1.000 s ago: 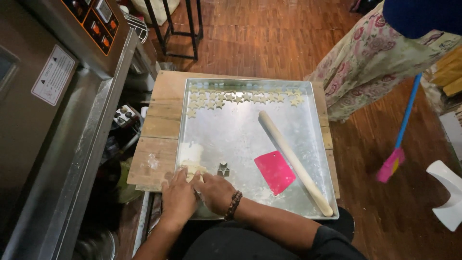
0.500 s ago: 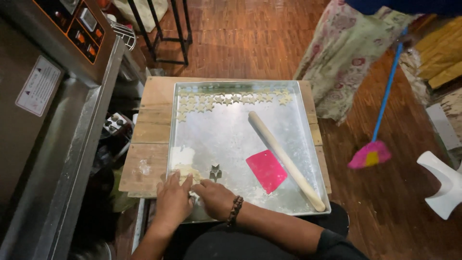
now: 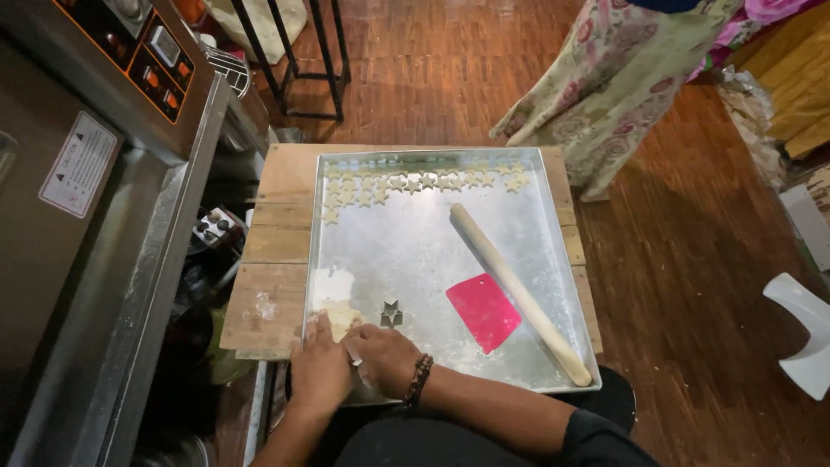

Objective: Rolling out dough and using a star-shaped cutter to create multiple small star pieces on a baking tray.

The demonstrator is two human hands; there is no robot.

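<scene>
Lower left of the frame — both hands, left hand (image 3: 320,374) and right hand (image 3: 385,359), press flat, open-palmed, on pale dough (image 3: 339,316) in the metal tray (image 3: 536,259) — a star cutter (image 3: 391,313) just beside.

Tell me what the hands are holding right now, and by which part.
Both hands, left hand and right hand, press on the pale dough at the near-left corner of the metal tray, covering its near edge. Whether either actually grips it cannot be told.

Both forearms come in from the near edge, bare below dark sleeves. Left hand (image 3: 320,372) lies palm down, fingers pointing to the far side and loosely together. Right hand (image 3: 380,356) sits just beside it, touching, knuckles up, fingers curled inward toward the left. Beaded band on right wrist.
</scene>
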